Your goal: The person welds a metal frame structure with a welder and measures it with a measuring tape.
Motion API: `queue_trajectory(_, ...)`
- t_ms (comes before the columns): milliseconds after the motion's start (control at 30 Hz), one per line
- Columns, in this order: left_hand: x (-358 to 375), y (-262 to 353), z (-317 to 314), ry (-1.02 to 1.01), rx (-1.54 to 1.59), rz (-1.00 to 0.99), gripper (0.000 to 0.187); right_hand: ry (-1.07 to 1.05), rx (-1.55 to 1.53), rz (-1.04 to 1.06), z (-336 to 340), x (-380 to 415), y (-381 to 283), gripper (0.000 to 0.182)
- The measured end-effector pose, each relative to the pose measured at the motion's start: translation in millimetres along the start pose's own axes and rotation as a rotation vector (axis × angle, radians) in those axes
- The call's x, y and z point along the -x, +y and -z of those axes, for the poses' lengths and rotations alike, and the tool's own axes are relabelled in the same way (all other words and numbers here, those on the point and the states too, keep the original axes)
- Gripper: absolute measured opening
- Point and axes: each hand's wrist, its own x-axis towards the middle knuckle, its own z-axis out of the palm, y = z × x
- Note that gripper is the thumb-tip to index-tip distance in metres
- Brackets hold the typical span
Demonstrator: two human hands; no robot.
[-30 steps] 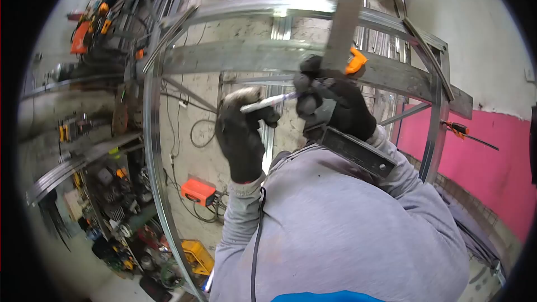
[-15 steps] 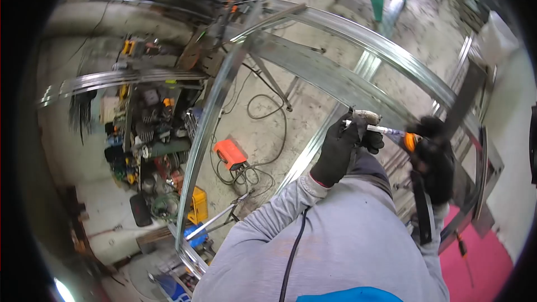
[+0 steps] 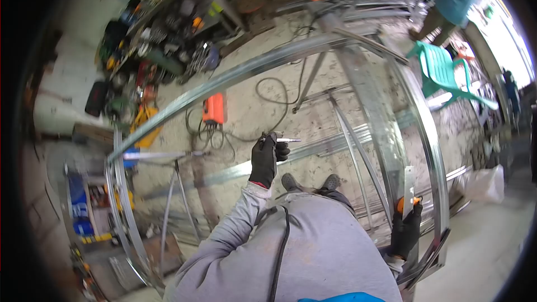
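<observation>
My left hand (image 3: 264,159), in a black glove, is closed around a slim silver-white marker-like stick (image 3: 288,140) whose end points right. It is held in front of my body, above the floor. At the lower right, my gloved right hand (image 3: 405,230) has its fingers wrapped round an orange-and-black tool like a tape measure (image 3: 400,206). A short pale metal strip (image 3: 409,181) stands up beside that tool, over the metal frame (image 3: 429,151). The right palm is hidden.
Long steel bars of the frame run around me at waist height. An orange-red machine (image 3: 213,108) with coiled cables lies on the floor (image 3: 251,114). Tools crowd a shelf (image 3: 162,39) at upper left. A green chair (image 3: 439,70) and another person (image 3: 452,3) are at upper right.
My view has turned and my hands have moved apart: the left hand goes left with the stick, the right hand down beside the frame with the orange tool. Another person has come into view.
</observation>
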Motion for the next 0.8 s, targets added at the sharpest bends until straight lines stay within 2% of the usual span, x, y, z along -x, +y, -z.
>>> queue_trajectory(33, 3, -6, 18, 0.048, 0.038, -0.001, 0.031, -0.023, 0.013, 0.055, 7, -8, -18, 0.077)
queue_trajectory(100, 16, -18, 53, 0.11, 0.063, -0.015, 0.03, -0.285, 0.01, -0.327, 25, -18, -46, 0.077)
queue_trajectory(133, 26, -17, 61, 0.176, 0.077, -0.002, 0.03, -0.11, 0.031, -0.125, 17, -13, -39, 0.075)
queue_trajectory(167, 32, -21, 73, 0.221, 0.085, 0.016, 0.03, -0.131, 0.049, -0.085, 5, -13, -24, 0.075)
queue_trajectory(233, 39, -29, 97, 0.253, 0.13, 0.025, 0.03, -0.004, 0.056, 0.1, -4, -21, -19, 0.07)
queue_trajectory(267, 42, -34, 106, 0.287, 0.154, 0.028, 0.03, -0.071, 0.084, 0.032, 0, -25, -27, 0.064)
queue_trajectory(300, 45, -38, 114, 0.305, 0.158, 0.008, 0.033, -0.087, 0.093, 0.068, -7, -32, -18, 0.064)
queue_trajectory(367, 53, -56, 139, 0.346, 0.172, -0.012, 0.036, -0.076, -0.105, 0.173, -24, -52, 1, 0.058)
queue_trajectory(433, 47, -82, 162, 0.374, 0.003, -0.17, 0.033, -0.136, -0.365, 0.264, -36, -79, -15, 0.053)
queue_trajectory(467, 50, -76, 160, 0.38, 0.168, -0.138, 0.031, -0.189, -0.603, 0.274, -48, -95, -31, 0.051)
queue_trajectory(500, 57, -65, 160, 0.358, 0.329, -0.086, 0.029, -0.191, -0.691, 0.223, -65, -114, -37, 0.051)
queue_trajectory(533, 55, -64, 164, 0.369, 0.23, -0.072, 0.027, -0.154, -0.439, 0.385, -69, -138, -58, 0.05)
queue_trajectory(567, 52, -61, 176, 0.347, 0.21, 0.013, 0.03, -0.138, -0.558, 0.348, -62, -147, -109, 0.05)
queue_trajectory(600, 57, -51, 170, 0.355, 0.223, 0.014, 0.033, -0.056, -0.394, 0.444, -72, -172, -122, 0.056)
queue_trajectory(700, 68, -50, 181, 0.401, 0.226, -0.002, 0.041, -0.069, -0.1, 0.4, -95, -223, -180, 0.067)
queue_trajectory(800, 76, -47, 185, 0.441, 0.187, -0.007, 0.043, -0.081, -0.058, 0.452, -121, -269, -222, 0.067)
